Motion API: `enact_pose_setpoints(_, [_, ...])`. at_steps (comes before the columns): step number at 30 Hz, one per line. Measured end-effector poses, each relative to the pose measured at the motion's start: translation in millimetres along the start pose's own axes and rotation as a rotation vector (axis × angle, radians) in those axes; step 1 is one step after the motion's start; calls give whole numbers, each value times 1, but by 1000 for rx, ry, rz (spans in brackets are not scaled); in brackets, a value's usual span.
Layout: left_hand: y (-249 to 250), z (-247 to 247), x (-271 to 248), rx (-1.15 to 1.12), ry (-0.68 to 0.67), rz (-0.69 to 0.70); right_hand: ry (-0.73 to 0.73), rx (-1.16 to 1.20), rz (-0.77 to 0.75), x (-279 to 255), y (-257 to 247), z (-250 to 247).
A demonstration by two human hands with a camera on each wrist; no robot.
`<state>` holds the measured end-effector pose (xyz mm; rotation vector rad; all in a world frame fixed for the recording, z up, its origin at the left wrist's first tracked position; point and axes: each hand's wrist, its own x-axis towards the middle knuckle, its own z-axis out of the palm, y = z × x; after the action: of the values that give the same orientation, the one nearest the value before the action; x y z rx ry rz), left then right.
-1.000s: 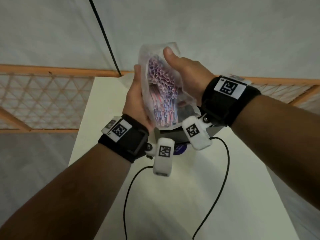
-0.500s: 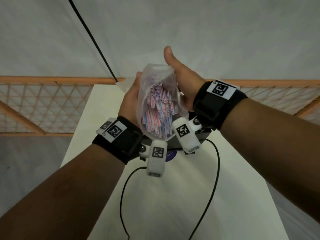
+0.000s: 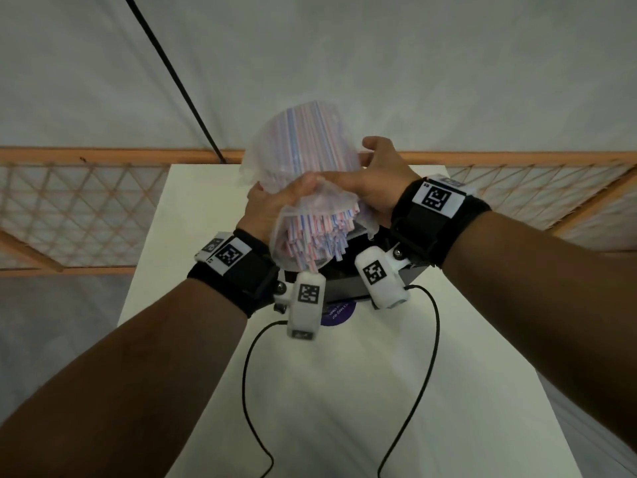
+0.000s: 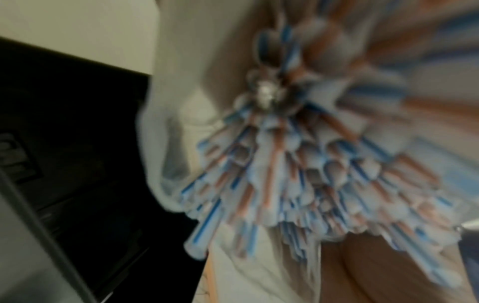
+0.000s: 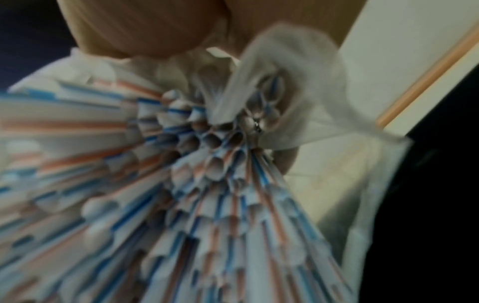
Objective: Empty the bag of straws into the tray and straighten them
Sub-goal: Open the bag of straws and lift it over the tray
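Note:
A clear plastic bag (image 3: 300,146) full of red, white and blue striped straws (image 3: 317,236) is held upright over a dark tray (image 3: 344,282), mouth down. Both hands clasp its middle: my left hand (image 3: 275,208) grips it from the left, my right hand (image 3: 372,181) from the right with the thumb across the front. Straw ends (image 4: 298,184) stick out of the bag's lower opening (image 5: 220,184) toward the tray (image 4: 64,143). Most of the tray is hidden behind the wrists and cameras.
The tray stands on a white table (image 3: 344,391). A purple round sticker (image 3: 339,312) lies just in front of it. Two black cables (image 3: 251,391) run across the table. A wooden lattice fence (image 3: 86,208) and a grey cloth wall stand behind.
The bag has been tipped from lying between the hands to standing upright, mouth down. Both hands now clasp its middle, and straws have slid partway out of the opening.

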<state>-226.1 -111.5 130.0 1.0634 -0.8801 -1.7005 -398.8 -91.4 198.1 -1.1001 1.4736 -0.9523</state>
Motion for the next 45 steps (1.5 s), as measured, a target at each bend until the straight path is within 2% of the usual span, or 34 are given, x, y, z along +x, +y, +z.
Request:
enact_pose_setpoints(3, [-1,-1,-10,-7,-268,-87,-6,-6,5,2,6,5])
enact_pose_setpoints(6, [2,-4,-14,24,-367,-35,-82,53,-31,4,12,8])
enact_pose_setpoints(11, [10,-1,-21,243,-324,127,-217,-77,-183,3,2,9])
enact_pose_setpoints(14, [17,-1,-19,396,-354,213,-283,-141,-247,0,-1,7])
enact_pose_setpoints(19, [12,1,-28,588,-234,278,-165,-287,-383,-11,5,-3])
enact_pose_setpoints(23, [7,-8,-32,647,-280,240,-142,-311,-494,-14,17,-5])
enact_pose_setpoints(25, [3,-11,-34,668,-257,202,-145,-342,-522,-15,23,-6])
enact_pose_setpoints(28, [-9,-15,-34,703,-140,161,-113,-389,-509,-18,30,-5])
enact_pose_setpoints(32, [-23,-18,-32,715,-138,83,-96,-426,-478,-21,42,-7])
enact_pose_setpoints(35, [-33,-21,-34,749,-80,61,-108,-479,-440,-19,53,-8])
enact_pose_setpoints(38, [-40,-20,-38,853,-147,43,-119,-515,-408,-17,69,-7])
enact_pose_setpoints(42, [-40,-19,-40,854,-161,-1,-110,-556,-391,-15,82,-6])
enact_pose_setpoints(45, [-34,-15,-44,862,-222,21,-85,-568,-368,-16,85,-10])
